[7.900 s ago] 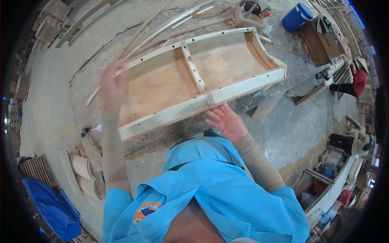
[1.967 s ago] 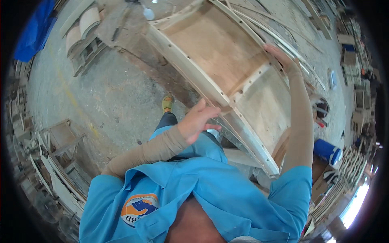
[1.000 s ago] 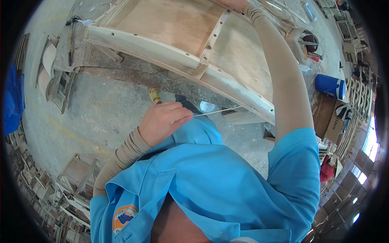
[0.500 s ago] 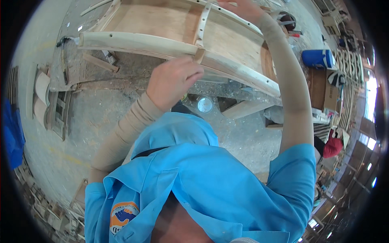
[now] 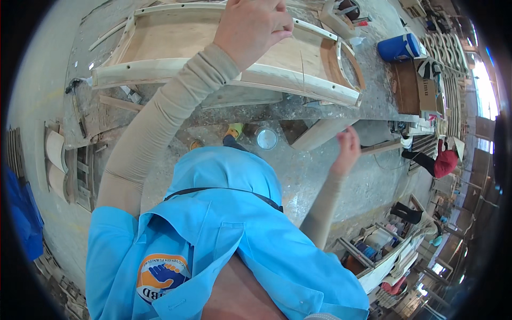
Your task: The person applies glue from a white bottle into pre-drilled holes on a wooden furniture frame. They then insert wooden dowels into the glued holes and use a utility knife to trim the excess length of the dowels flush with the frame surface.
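Note:
A pale wooden furniture frame [image 5: 154, 69] with plywood panels and dark holes along its rails lies at the far side. Above its middle is my left hand [image 5: 250, 32], fingers curled with thumb drawn in; whatever it pinches, if anything, is hidden. The hand covers the crosspiece area. My right hand [image 5: 348, 152] is raised at the near right, away from the frame, beside a pale board [image 5: 322, 133]. Its fingers are lifted and partly apart, slightly blurred, with nothing visible in them. A curved wooden piece [image 5: 349, 64] sits at the frame's right end.
Below the frame stands a round tin [image 5: 266, 138] near my feet. A hammer [image 5: 77, 88] lies on the left of the worktop. To the right are a blue cooler [image 5: 399, 48], a cardboard box [image 5: 428, 96] and stacked wooden parts [image 5: 445, 58]. Other people [image 5: 442, 160] work at far right.
My left hand has moved up from the near rail to over the frame. My right hand has come back from the far rail to the near right. The view has shifted.

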`<state>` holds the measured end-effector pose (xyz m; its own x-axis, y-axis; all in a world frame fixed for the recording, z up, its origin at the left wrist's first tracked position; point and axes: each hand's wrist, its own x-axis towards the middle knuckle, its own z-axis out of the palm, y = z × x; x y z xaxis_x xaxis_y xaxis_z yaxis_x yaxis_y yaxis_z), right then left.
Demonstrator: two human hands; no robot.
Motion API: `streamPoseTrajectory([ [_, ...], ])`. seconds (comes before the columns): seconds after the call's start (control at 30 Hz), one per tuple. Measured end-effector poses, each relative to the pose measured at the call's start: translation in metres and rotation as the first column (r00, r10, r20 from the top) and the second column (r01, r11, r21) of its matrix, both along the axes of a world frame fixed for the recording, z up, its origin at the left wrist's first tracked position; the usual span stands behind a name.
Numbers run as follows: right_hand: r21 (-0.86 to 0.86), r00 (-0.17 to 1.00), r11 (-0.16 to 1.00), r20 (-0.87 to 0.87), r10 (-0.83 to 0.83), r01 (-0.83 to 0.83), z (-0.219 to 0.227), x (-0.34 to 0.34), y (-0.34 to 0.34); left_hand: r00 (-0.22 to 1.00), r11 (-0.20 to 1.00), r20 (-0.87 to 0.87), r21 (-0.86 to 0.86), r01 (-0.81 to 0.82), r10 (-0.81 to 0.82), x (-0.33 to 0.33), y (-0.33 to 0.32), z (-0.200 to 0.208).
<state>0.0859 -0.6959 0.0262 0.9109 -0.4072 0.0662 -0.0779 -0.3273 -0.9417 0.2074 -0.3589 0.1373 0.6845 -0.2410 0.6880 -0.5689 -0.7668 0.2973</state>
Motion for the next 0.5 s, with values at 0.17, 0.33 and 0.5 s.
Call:
streamPoseTrajectory([
  [0.17, 0.097, 0.989, 0.993, -0.126, 0.083, -0.071, -0.047, -0.033, 0.035, 0.992, 0.991, 0.015, -0.029, 0.128, -0.127, 0.032, -0.021, 0.002],
  [0.33, 0.058, 0.994, 0.993, -0.012, 0.108, -0.107, -0.027, 0.001, 0.053, 0.957, 0.962, 0.097, 0.039, 0.271, -0.274, 0.053, -0.05, 0.024],
  [0.5, -0.21, 0.979, 0.971, 0.142, 0.147, -0.115, -0.014, 0.035, 0.059, 0.962, 0.964, 0.07, -0.01, 0.265, -0.263, 0.063, -0.074, 0.032],
])
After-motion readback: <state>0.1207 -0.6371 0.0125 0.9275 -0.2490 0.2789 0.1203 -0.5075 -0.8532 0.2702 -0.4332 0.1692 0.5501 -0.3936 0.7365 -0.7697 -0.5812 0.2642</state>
